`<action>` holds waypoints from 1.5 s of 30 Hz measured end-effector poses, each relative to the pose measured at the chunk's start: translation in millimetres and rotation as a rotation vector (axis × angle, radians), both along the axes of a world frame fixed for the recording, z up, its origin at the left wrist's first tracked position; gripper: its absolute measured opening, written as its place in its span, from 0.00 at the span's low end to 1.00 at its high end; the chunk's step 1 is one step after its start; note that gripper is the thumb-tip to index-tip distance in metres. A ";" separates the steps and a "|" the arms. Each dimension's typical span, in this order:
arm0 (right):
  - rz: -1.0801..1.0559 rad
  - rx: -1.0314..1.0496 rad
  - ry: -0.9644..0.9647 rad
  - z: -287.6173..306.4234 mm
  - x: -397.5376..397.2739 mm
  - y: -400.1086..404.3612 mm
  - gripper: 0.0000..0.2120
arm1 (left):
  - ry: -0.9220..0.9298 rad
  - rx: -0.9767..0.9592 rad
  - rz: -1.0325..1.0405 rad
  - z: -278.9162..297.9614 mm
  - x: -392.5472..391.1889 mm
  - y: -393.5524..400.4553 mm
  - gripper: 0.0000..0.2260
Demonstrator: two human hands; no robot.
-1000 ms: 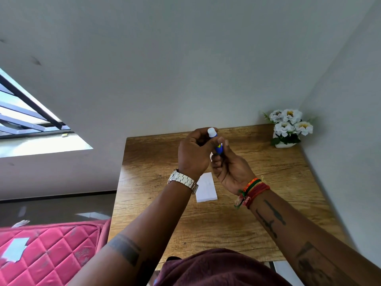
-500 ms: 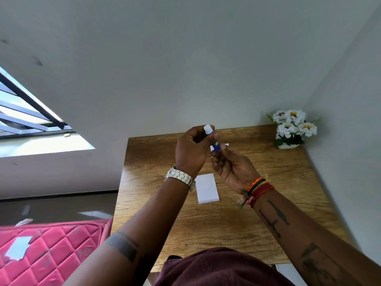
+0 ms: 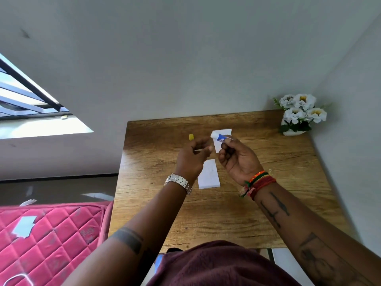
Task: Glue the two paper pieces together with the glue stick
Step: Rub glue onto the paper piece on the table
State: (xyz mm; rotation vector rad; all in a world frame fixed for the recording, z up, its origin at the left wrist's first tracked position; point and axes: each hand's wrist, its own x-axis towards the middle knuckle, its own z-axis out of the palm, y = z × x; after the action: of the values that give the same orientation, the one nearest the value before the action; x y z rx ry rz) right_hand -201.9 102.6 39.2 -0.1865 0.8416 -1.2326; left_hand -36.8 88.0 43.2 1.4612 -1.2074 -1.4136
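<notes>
My right hand (image 3: 237, 159) grips a blue glue stick (image 3: 219, 137) whose white end points up and left. My left hand (image 3: 191, 159) hovers just left of it, apart from the stick, fingers curled with nothing visible in them. A small yellow cap (image 3: 191, 137) shows just past my left knuckles, apparently lying on the wooden table (image 3: 278, 203). One white paper piece (image 3: 209, 176) lies flat below and between my hands. A second white paper piece (image 3: 224, 132) lies farther back, partly hidden by the stick and my right fingers.
A white pot of white flowers (image 3: 299, 116) stands at the table's far right corner against the wall. A pink quilted mattress (image 3: 51, 234) lies to the left of the table. Walls bound the table at the back and right.
My left hand has come off the glue stick and moved left and down. The right hand has tilted the stick, and the far paper and yellow cap have come into sight.
</notes>
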 end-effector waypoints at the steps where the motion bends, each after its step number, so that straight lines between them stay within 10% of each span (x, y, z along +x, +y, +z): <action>1: -0.024 0.023 -0.002 -3.1 -1.3 1.9 0.11 | -0.169 -0.038 -0.005 -9.6 6.1 1.7 0.11; 6: -0.008 -0.006 0.174 -17.1 -7.0 8.9 0.08 | -0.693 -0.302 -0.129 -52.5 32.0 15.1 0.12; 15: 0.311 -0.207 1.394 -59.0 -9.7 1.4 0.12 | -1.072 -0.260 -0.523 -85.7 20.1 14.0 0.27; 45: 0.510 -0.364 1.715 -72.3 -6.2 -2.6 0.15 | -1.157 -0.211 -0.645 -97.9 15.8 7.3 0.35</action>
State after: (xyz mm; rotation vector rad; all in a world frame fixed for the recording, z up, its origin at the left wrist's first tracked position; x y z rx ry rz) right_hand -208.0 99.9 -33.1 -1.7969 1.8017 -0.4796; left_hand -20.9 95.3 -54.7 1.8583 -2.6188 -0.6365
